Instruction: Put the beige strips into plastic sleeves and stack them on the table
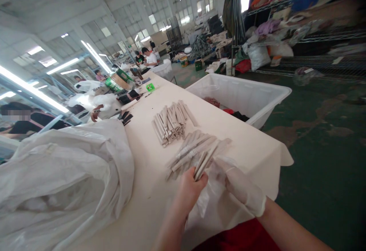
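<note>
My left hand (193,186), bare, is closed around a few narrow beige strips (205,161) that point away from me. My right hand (238,182) wears a whitish glove. Its fingers are bent at the edge of a clear plastic bag (204,201), which hangs between my hands; the fingertips are partly blurred. Under and beyond the held strips, more strips lie inside clear plastic (194,148) on the table. A loose pile of the same flat strips (170,123) sits just behind, several layers deep.
The long pale-covered table (143,182) runs away from me. A large open white sack (114,159) stands on the left. Along the right edge is a white plastic tub (257,95) holding dark and red items. Other people work farther back; wire shelves (314,34) stand right.
</note>
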The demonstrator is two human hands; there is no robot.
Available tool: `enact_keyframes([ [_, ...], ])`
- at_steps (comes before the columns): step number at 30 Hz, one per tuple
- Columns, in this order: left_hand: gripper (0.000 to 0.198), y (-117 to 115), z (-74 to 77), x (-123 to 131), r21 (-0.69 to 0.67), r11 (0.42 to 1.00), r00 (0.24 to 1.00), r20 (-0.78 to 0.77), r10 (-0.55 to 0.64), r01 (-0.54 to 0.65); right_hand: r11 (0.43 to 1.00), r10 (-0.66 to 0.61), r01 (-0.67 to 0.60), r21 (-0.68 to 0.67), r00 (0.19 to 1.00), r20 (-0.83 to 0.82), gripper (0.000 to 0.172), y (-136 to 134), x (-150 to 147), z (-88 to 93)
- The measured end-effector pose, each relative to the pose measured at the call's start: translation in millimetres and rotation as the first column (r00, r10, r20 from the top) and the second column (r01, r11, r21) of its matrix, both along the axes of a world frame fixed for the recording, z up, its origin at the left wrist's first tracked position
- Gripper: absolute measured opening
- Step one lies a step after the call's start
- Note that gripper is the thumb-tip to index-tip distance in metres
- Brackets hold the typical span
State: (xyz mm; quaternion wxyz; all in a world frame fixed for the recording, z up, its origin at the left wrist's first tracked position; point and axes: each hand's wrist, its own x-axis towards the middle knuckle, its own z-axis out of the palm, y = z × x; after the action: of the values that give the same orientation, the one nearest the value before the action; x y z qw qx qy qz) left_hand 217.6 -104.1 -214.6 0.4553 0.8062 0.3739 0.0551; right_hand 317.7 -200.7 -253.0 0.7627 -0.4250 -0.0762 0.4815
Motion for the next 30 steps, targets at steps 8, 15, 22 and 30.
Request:
enact_keyframes([
  [8,0.013,8.3,10.0,9.7,0.068,0.993,0.995,0.032,0.09,-0.092,0.96,0.27,-0.277,-0.049,0.956,-0.115,0.032,-6.3,-49.2,14.1],
  [15,0.033,6.0,20.8,-10.7,-0.188,0.981,0.985,0.148,0.085,-0.057,0.995,0.099,-0.099,-0.003,0.995,-0.024,0.043,-3.3,-24.5,36.0],
  [22,0.049,-15.6,32.5,-59.9,-0.493,0.868,0.981,0.135,0.14,-0.056,0.985,-0.157,0.162,-0.059,0.984,0.087,0.035,-1.5,10.7,20.6],
  [30,0.059,-30.7,24.3,-53.5,-0.601,0.798,0.994,0.069,0.087,-0.028,0.989,-0.132,0.14,-0.043,0.979,0.154,0.035,-0.3,9.2,26.8],
])
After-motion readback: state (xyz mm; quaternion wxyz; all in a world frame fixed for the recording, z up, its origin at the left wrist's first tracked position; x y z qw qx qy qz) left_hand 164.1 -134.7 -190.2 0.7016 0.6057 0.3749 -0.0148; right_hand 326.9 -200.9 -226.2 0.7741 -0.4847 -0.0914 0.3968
